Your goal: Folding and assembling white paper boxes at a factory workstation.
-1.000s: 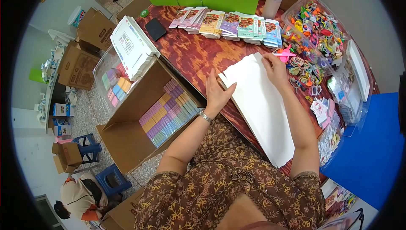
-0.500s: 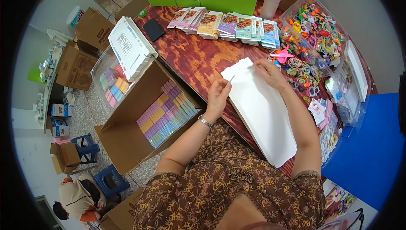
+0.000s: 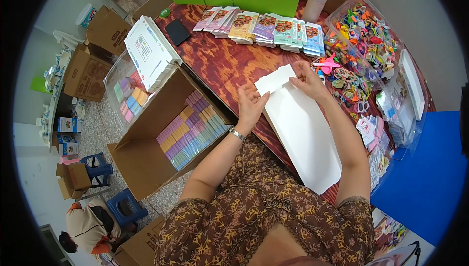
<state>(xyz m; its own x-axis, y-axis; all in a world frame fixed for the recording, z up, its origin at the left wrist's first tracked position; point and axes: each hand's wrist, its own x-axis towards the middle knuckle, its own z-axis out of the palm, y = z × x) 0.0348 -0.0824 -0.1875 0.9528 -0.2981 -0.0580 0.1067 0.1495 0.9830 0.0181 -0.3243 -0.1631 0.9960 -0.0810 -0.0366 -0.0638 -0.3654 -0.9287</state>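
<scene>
A long white cardboard blank (image 3: 305,136) lies on the table in front of me, more than one layer thick at its left edge. Its far end stands out as a small white flap (image 3: 275,79), with a crease or shadow line below it. My left hand (image 3: 250,104), a watch at its wrist, pinches the flap's left edge between thumb and fingers. At the opposite edge my right hand (image 3: 309,81) has its thumb on the flap and its fingers curled.
An open brown carton (image 3: 141,168) of colourful small boxes stands at left, near stacked white printed cartons (image 3: 151,53). Coloured packs (image 3: 244,25) line the back by a bottle (image 3: 316,3). Clear bins (image 3: 364,36) of small plastic trinkets fill the right. A person (image 3: 93,224) bends at lower left.
My left hand has shifted slightly left, my right hand slightly down and inward. The blank's far end now shows as a raised flap between them.
</scene>
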